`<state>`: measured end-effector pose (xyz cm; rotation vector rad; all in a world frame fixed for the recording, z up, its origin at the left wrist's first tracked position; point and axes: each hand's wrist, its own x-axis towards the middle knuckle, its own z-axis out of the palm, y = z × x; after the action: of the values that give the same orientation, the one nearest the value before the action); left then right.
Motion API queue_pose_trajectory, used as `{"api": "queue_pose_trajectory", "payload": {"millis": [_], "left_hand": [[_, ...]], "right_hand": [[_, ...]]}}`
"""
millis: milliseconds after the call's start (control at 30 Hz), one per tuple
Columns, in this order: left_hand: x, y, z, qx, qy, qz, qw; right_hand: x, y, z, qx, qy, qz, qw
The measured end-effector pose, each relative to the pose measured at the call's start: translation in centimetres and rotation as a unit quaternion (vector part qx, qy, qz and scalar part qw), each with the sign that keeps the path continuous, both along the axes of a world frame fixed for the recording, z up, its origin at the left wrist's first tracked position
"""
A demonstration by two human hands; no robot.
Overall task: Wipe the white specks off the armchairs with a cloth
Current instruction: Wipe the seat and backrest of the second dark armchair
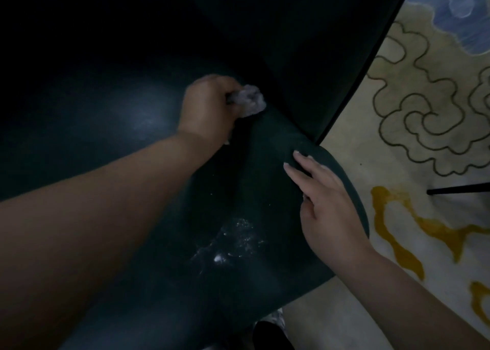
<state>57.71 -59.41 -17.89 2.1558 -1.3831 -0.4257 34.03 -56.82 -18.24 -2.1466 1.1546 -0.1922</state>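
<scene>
A dark green armchair (265, 169) fills most of the view. My left hand (206, 108) grips a crumpled pale cloth (249, 100) and holds it against the crease where the seat meets the backrest. My right hand (326, 203) lies flat with straight fingers on the rounded right edge of the chair. A patch of white specks (230, 243) is scattered on the dark surface near the front, between my two forearms. A faint pale smear (144, 116) shows on the seat to the left of the cloth.
A cream rug (413, 142) with dark swirl outlines, yellow marks and a blue patch lies to the right of the chair. A thin black leg (456, 189) crosses the rug at the right edge. A dark shoe (270, 336) shows at the bottom.
</scene>
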Motion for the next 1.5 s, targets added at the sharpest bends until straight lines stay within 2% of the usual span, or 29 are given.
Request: {"api": "queue_pose_trajectory", "payload": {"millis": [67,200,233,300,333,400,500,600,667,767,833,900,967,1000,1033,1100,1167,1200,1267,1367,1433,1500], "left_hand": [[-2.3,-0.2,0.2,0.008,0.026,-0.049,0.998],[-3.3,5.1,1.1,0.005,0.021,-0.177,0.984],[-2.3,6.2,1.3,0.006,0.040,-0.174,0.984],[-0.2,6.4,1.4,0.004,0.064,-0.094,0.993],[0.5,5.6,1.2,0.002,0.056,-0.055,0.997],[0.3,3.9,0.8,-0.006,0.029,-0.036,0.999],[-2.9,4.3,0.8,-0.004,0.038,-0.101,0.994],[-3.3,8.5,1.3,0.007,0.020,-0.183,0.983],[-1.3,9.8,1.7,0.002,0.015,-0.157,0.987],[0.7,8.8,0.8,0.002,0.004,-0.026,1.000],[-0.7,8.3,0.8,0.018,0.040,0.017,0.999],[-2.6,9.9,1.2,0.006,0.047,-0.043,0.998],[-2.7,13.2,1.7,0.016,0.014,-0.122,0.992],[-1.7,14.7,1.9,0.029,-0.003,-0.124,0.992],[-0.5,16.0,2.1,0.040,-0.023,-0.099,0.994],[1.9,17.5,2.0,0.042,-0.052,0.008,0.998],[1.9,17.4,1.4,0.040,-0.048,0.119,0.991],[0.9,16.8,1.2,0.030,-0.033,0.144,0.989],[-2.4,15.6,1.1,0.005,0.004,0.129,0.992],[-5.7,16.5,1.4,0.003,0.008,0.009,1.000],[-4.5,18.4,1.8,0.025,0.006,-0.044,0.999],[-2.4,19.5,2.2,0.038,-0.007,-0.021,0.999]], "right_hand": [[0.1,-0.1,0.0,-0.001,0.000,0.003,1.000],[-0.2,-0.3,0.3,0.000,-0.005,0.000,1.000],[-0.4,-0.2,0.4,0.000,-0.005,-0.001,1.000],[-0.8,-0.1,0.4,-0.002,0.001,0.001,1.000],[-0.9,0.0,0.4,-0.004,0.004,0.001,1.000],[-0.9,0.1,0.4,-0.007,0.004,-0.005,1.000],[-0.7,0.2,0.4,-0.005,0.002,-0.014,1.000],[-0.8,0.5,0.5,-0.004,0.007,-0.012,1.000],[-1.0,0.7,0.6,-0.006,0.020,-0.001,1.000],[-1.3,1.3,0.6,-0.016,0.041,0.012,0.999],[-1.2,1.7,0.7,-0.019,0.048,0.010,0.999],[-1.1,2.0,0.7,-0.023,0.056,0.013,0.998],[-1.1,2.3,0.8,-0.027,0.066,0.026,0.997],[-1.2,2.5,0.8,-0.028,0.071,0.032,0.997],[-1.4,2.8,0.8,-0.030,0.075,0.037,0.996],[-1.8,3.4,0.8,-0.036,0.079,0.049,0.995],[-2.2,4.0,0.8,-0.040,0.071,0.056,0.995],[-2.2,4.3,0.8,-0.041,0.064,0.054,0.996],[-2.2,4.6,0.8,-0.044,0.057,0.053,0.996],[-2.3,5.0,0.8,-0.046,0.057,0.055,0.996],[-2.5,5.2,0.9,-0.045,0.064,0.058,0.995],[-2.8,5.5,0.9,-0.045,0.078,0.060,0.994]]}}
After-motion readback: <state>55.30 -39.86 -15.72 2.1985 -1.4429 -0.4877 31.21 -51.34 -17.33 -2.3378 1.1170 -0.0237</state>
